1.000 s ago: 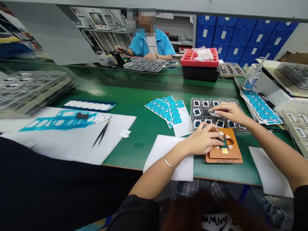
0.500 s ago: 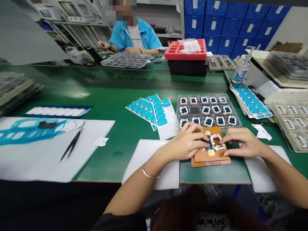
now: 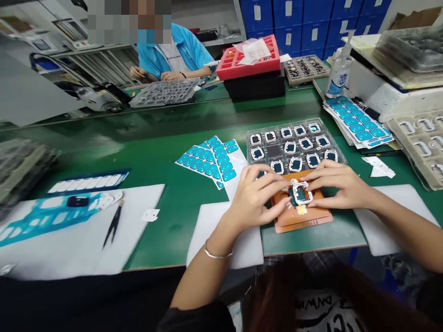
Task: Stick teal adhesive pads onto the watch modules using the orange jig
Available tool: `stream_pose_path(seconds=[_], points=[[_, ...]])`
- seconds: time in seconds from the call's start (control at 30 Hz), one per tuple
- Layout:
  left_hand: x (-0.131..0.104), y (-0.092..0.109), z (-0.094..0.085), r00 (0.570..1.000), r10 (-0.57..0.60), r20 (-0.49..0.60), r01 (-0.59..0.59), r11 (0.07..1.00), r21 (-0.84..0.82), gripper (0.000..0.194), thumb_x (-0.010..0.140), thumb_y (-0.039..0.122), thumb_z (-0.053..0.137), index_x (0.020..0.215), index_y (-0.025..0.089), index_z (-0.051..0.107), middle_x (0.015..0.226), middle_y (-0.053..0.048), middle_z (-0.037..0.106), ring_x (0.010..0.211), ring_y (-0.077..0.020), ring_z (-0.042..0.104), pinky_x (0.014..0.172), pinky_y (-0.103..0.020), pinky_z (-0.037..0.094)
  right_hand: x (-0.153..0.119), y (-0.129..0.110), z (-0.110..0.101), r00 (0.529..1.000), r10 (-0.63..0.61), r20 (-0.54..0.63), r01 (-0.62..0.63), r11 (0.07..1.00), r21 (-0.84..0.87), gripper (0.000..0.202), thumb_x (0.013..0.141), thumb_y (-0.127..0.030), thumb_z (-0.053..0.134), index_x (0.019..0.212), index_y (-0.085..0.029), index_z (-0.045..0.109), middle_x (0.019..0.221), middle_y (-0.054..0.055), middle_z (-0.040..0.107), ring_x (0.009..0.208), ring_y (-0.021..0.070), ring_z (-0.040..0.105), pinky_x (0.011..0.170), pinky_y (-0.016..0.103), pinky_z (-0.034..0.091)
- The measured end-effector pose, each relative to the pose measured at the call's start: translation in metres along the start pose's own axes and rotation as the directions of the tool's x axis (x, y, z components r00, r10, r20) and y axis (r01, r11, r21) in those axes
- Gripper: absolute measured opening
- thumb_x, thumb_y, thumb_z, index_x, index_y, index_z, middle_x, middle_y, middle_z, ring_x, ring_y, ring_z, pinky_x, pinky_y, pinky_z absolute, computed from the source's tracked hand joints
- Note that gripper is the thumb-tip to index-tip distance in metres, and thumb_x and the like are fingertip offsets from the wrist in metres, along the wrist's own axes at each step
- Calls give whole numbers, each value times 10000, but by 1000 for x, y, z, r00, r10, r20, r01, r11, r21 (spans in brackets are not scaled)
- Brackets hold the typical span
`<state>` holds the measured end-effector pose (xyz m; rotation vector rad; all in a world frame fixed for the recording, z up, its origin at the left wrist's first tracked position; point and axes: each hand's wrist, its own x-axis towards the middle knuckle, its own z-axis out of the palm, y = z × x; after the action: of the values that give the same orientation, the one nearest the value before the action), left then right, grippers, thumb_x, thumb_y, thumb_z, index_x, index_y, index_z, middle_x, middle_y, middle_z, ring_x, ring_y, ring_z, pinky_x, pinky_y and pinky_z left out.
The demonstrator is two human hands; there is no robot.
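Observation:
My right hand (image 3: 341, 185) has its fingers and thumb closed on the right side of a white rounded-square frame (image 3: 303, 193), shaped like a watch case. From the left, my left hand (image 3: 258, 196) pinches a small dark teal plate (image 3: 292, 197) between thumb and fingertips. Part of this plate shows through the frame's opening; whether it is seated there I cannot tell. Both pieces are over an orange-brown pad (image 3: 308, 222), where a small yellow-and-white piece (image 3: 302, 210) lies just below the frame.
Behind the pad stands a clear tray (image 3: 273, 152) of similar frames with dark inserts. Blue sticker sheets (image 3: 207, 159) lie left of it, more sheets (image 3: 360, 122) right. Black tweezers (image 3: 113, 223) rest on white foam (image 3: 145, 196). A co-worker (image 3: 173, 55) sits opposite.
The dark teal plate, earlier low beside the frame under my left fingers, now overlaps the frame's opening. My left thumb has come into view, and both hands are closer together.

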<state>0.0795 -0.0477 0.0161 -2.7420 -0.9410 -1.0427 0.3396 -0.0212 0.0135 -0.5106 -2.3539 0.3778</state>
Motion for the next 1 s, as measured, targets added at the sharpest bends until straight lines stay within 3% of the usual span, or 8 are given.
stream_pose_path(seconds=[0.1, 0.17, 0.37, 0.6, 0.73, 0.8, 0.9, 1.0], points=[[-1, 0, 1, 997, -62, 37, 60, 997, 43, 478, 803, 567, 686, 1118, 207, 669, 1080, -58, 727, 1048, -266, 528, 888, -419, 380, 1, -4, 8, 999, -7, -45, 4, 998, -56, 173, 859, -378, 729, 957, -236, 738, 1059, 34, 746, 838, 227, 574, 735, 399, 528], [-2, 0, 4, 995, -74, 69, 70, 996, 51, 541, 786, 632, 671, 1117, 204, 673, 1101, -69, 719, 1054, -271, 527, 886, -420, 369, 1, -6, 11, 998, -15, -57, 11, 997, -79, 161, 864, -368, 720, 943, -230, 744, 1054, 39, 747, 845, 234, 564, 727, 398, 534], [-3, 3, 8, 992, -89, 84, 87, 996, 27, 488, 807, 596, 670, 1103, 208, 686, 1090, -53, 714, 1052, -266, 517, 883, -419, 349, 0, -5, 12, 999, 7, -38, -10, 996, -92, 160, 884, -365, 693, 940, -227, 752, 1049, 41, 747, 864, 235, 556, 747, 412, 541], [-2, 4, 8, 949, -182, 256, 198, 979, -39, 422, 845, 576, 635, 1053, 214, 698, 1185, -66, 682, 1132, -294, 478, 946, -485, 332, 1, -4, 9, 998, -23, 56, 28, 996, -88, 170, 913, -332, 668, 869, -180, 728, 1056, 68, 740, 864, 231, 531, 719, 395, 531], [-3, 2, 16, 962, -212, 171, 245, 947, -206, 433, 813, 579, 683, 1065, 227, 707, 1177, -66, 670, 1141, -275, 464, 994, -480, 371, -3, 0, 11, 999, 10, 34, -9, 999, -39, 153, 893, -338, 690, 965, -203, 697, 1032, 71, 725, 891, 230, 556, 747, 394, 533], [-4, 1, 20, 969, -212, 124, 238, 932, -272, 511, 804, 623, 665, 1161, 258, 688, 1233, -74, 634, 1169, -273, 435, 1044, -485, 365, -5, 2, 15, 998, 62, -3, -62, 998, 9, 235, 851, -348, 733, 1032, -214, 665, 975, 72, 694, 873, 222, 579, 738, 378, 532], [-5, -2, 21, 965, -138, 223, 196, 945, -263, 736, 775, 727, 606, 1401, 350, 514, 1454, -84, 464, 1278, -327, 332, 1114, -569, 282, -6, 4, 22, 976, 212, -39, -199, 954, 223, 389, 750, -387, 818, 1029, -224, 602, 961, 57, 635, 859, 208, 629, 754, 356, 548], [-7, -14, 14, 920, -181, 349, 252, 953, -170, 856, 767, 782, 554, 1506, 424, 311, 1569, -72, 299, 1342, -381, 256, 1120, -639, 231, -6, 7, 25, 924, 378, 65, -348, 755, 556, 485, 713, -412, 839, 1038, -231, 527, 1029, 57, 664, 962, 226, 670, 869, 378, 545]])
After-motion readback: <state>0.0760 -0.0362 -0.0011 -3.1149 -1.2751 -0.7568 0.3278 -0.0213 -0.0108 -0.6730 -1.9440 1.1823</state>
